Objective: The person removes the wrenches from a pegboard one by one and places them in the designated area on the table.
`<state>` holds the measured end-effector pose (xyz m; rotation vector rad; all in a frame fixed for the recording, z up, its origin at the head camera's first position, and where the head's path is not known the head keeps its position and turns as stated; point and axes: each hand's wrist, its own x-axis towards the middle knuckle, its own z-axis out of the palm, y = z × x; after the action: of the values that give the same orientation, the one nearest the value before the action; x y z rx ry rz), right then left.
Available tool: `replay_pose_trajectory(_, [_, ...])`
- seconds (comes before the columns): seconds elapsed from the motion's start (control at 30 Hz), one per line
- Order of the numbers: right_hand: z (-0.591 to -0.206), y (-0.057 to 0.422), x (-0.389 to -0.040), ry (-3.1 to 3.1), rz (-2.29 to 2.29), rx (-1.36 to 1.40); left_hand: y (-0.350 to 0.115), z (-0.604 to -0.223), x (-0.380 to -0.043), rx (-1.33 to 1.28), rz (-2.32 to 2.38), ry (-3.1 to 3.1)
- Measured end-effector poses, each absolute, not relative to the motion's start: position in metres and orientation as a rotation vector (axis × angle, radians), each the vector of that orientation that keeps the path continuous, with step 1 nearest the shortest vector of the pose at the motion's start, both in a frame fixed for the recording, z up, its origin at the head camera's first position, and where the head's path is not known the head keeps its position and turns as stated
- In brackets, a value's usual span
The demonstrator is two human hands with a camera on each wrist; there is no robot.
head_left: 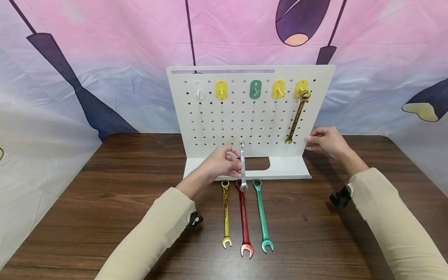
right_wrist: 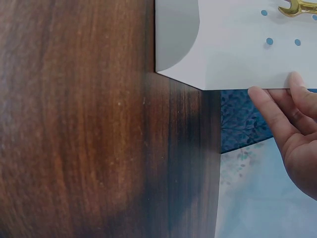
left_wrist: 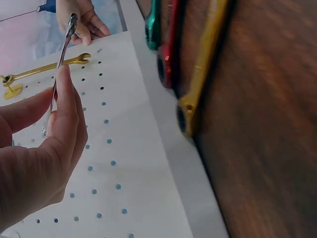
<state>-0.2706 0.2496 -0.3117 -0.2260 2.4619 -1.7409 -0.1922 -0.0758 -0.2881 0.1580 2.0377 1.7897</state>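
Near the middle of the head view, my left hand [head_left: 224, 161] pinches a silver combination wrench [head_left: 243, 166] between thumb and fingers, ring end up, in front of a white pegboard [head_left: 210, 151]. My right hand [head_left: 327, 142] holds the board's right edge. In the right wrist view its thumb [right_wrist: 296, 80] lies on the front face, with other fingers at and behind the edge. A gold wrench [head_left: 296, 118] hangs from the rightmost yellow hook [head_left: 300, 85]. On the table lie a smaller gold wrench [head_left: 226, 212], a red wrench [head_left: 244, 217] and a green wrench [head_left: 261, 212], open ends toward me.
Along the board's upper part are a white hook [head_left: 198, 90], a yellow hook [head_left: 221, 90], a green hook [head_left: 256, 89] and another yellow hook [head_left: 279, 89]. The board stands on a brown wooden table [head_left: 115, 186], before a patterned cloth backdrop [head_left: 140, 46].
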Motion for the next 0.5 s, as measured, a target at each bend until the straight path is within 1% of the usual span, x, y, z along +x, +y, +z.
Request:
replay_pose_trajectory(0.27, [-0.31,0.249,-0.269,2.461,-1.734,-0.207,-0.091,-0.301,-0.186,0.131,1.779,2.008])
replay_pose_trajectory(0.5, [-0.31,0.249,-0.27,2.456,-1.738,-0.206,-0.108,-0.312,-0.177,0.05,1.749,2.003])
